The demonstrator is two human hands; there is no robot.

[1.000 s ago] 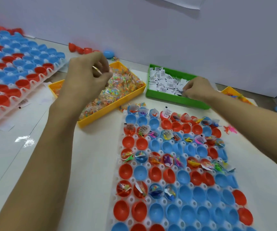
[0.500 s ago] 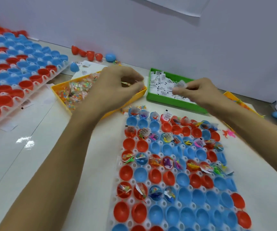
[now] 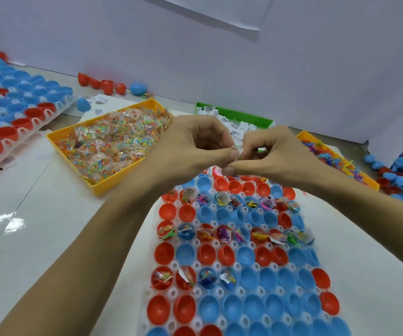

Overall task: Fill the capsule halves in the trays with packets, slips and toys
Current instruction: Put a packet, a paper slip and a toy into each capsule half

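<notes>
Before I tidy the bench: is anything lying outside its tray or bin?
Yes. Loose red capsule halves and two blue plastic capsule pieces lie on the white table by the wall, beyond the yellow packet bin.

Left hand [image 3: 190, 146] and right hand [image 3: 275, 154] have met (fingertips touching) above tray [image 3: 161, 309]

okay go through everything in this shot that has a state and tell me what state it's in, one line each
Left hand: curled, pinching a small packet.
Right hand: curled, pinching a white slip against the left fingers.
Near tray: some capsule halves filled, many empty.
Yellow bin: full of bead packets.
Green bin: holds white slips.
Far-left tray: visible halves look empty.
</notes>
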